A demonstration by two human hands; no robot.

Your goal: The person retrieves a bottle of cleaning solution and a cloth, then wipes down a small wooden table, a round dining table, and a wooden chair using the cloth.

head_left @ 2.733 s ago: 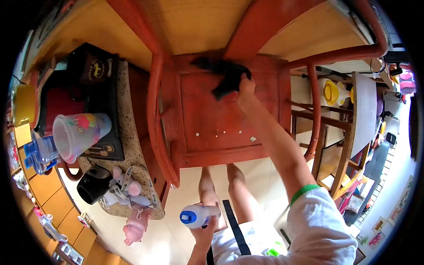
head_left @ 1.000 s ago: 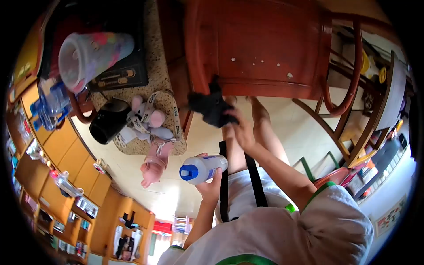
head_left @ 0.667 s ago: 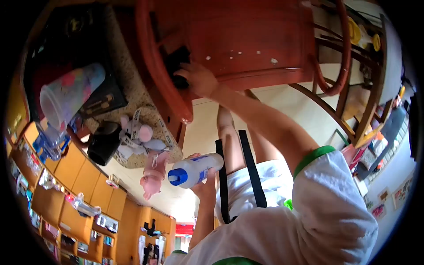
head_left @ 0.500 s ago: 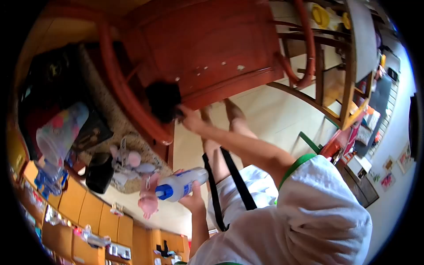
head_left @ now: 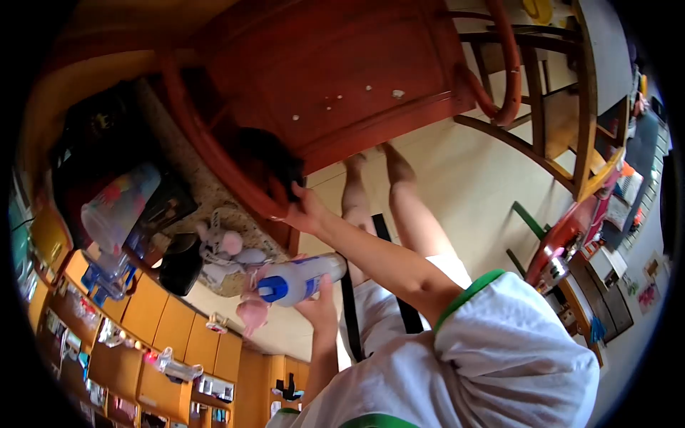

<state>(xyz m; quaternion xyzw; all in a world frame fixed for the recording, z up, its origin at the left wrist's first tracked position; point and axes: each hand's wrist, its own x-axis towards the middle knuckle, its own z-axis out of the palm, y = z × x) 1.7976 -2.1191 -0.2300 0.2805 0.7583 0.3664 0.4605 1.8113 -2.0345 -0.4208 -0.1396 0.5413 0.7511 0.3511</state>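
My left hand is wrapped round a white bottle with a blue cap, held on its side above my lap. My right hand grips a black cloth at the near left corner of the red wooden chair's seat. The cloth lies against the seat edge beside the curved armrest, and its far part is in shadow. Several small white bits lie along the front part of the seat.
Left of the chair, a speckled stone top holds a patterned plastic cup, a black mug and a plush toy. A pink pig-shaped item hangs at its edge. Wooden chair frames stand at right.
My right hand has moved the black cloth from the back of the seat to its near left corner and armrest. The view has shifted and tilted. The bottle stays in my left hand.
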